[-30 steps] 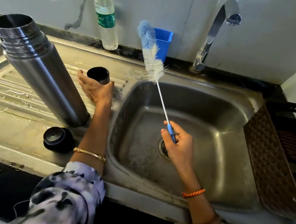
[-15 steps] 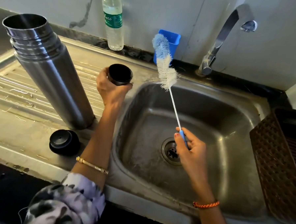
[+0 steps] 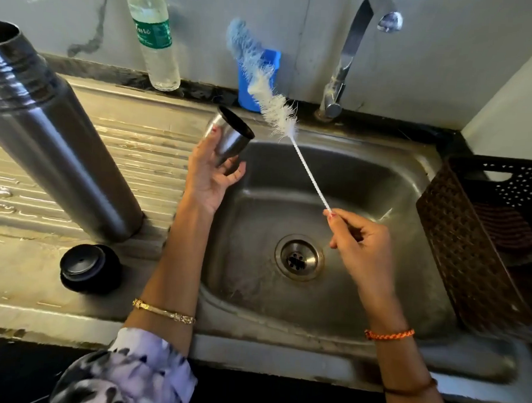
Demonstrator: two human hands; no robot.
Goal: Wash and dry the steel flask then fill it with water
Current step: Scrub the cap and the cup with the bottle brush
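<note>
**Cup Cleaning Stage: Brush Aligned With Cup Mouth**

The left hand (image 3: 212, 175) grasps the small steel cup with a black lining (image 3: 231, 134), its fingers curled round the lower wall; the cup is tilted with its mouth toward the right, apparently so that the brush can enter it over the basin; the right hand (image 3: 360, 237) pinches the near end of the long bottle brush with a white twisted stem and blue-white bristles (image 3: 266, 87), fingers clenched on the handle, the bristle head raised just beside the cup rim but not yet inside it.

The tall cylindrical steel flask (image 3: 58, 147) stands open-mouthed on the ribbed draining board of the counter (image 3: 17, 268), left of the stainless steel sink (image 3: 346, 181), and its mouth shows no stopper; the round black plastic stopper (image 3: 90, 267) rests apart in front of the flask base; the curved chrome tap (image 3: 352, 58) shows no water running.

Compared with half a second earlier, the cup has turned from mouth-up to mouth-sideways and sits nearer the brush; the brush head has swung left toward it; the right hand has risen over the drain; flask and stopper are unmoved.

Judgement: washing is in progress; drying and filling remain.
</note>
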